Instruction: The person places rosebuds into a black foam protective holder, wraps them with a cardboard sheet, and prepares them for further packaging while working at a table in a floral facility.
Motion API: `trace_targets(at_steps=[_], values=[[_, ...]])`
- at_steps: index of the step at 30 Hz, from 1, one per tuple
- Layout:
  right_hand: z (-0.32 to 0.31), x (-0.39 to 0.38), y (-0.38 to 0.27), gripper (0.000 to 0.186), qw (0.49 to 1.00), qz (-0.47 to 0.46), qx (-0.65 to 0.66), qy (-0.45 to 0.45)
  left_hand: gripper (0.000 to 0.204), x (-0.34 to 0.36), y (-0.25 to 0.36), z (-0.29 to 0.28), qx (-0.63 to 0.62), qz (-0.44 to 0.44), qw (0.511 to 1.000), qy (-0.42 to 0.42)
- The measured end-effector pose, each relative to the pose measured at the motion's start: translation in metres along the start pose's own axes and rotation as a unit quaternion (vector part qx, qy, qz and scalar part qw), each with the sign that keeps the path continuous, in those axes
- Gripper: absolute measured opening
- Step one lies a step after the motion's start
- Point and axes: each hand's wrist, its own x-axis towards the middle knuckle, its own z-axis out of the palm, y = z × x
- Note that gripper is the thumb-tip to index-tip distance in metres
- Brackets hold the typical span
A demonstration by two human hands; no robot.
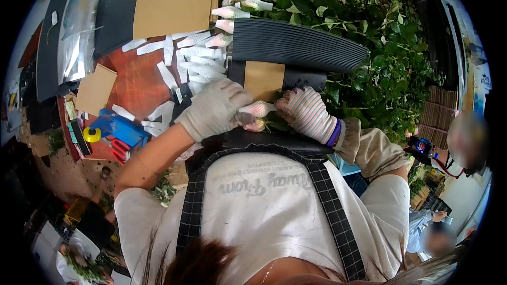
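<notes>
A pink rose bud in a white mesh sleeve [258, 108] lies crosswise between my hands. My left hand [218, 107], in a pale work glove, is closed with its fingertips at the sleeve's left end. My right hand [308, 113], in a striped knit glove, has its fingers curled around the right side, where the bud meets its stem. Just below, close to my apron, rests a second pinkish rose bud [255, 125]. Under the hands is a black sheet with a tan cardboard piece [264, 78] on it. Beyond that stands a black ribbed sheet [298, 46].
Loose white mesh sleeves [199, 67] are heaped left of the cardboard. Sleeved roses [255, 5] lie at the back, their leafy stems [385, 68] spreading right. At left are a blue tape dispenser [120, 127], yellow tape [92, 135] and red-handled scissors [120, 149]. Other people work behind.
</notes>
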Motion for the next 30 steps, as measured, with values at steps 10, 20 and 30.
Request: trace_targets(at_steps=[10,20,30], values=[[0.005,-0.003,0.005,0.024,0.998,-0.02,0.036,0.048,0.022,-0.043,-0.042,-0.068,-0.151,-0.347,0.906,-0.19],[-0.011,-0.003,-0.003,0.03,0.995,-0.066,-0.061,-0.035,0.04,0.016,0.016,-0.012,-0.021,-0.043,0.994,-0.099],[-0.157,0.008,0.07,0.052,0.835,-0.36,0.342,-0.237,0.032,0.023,0.008,-0.003,-0.034,-0.008,0.989,-0.144]])
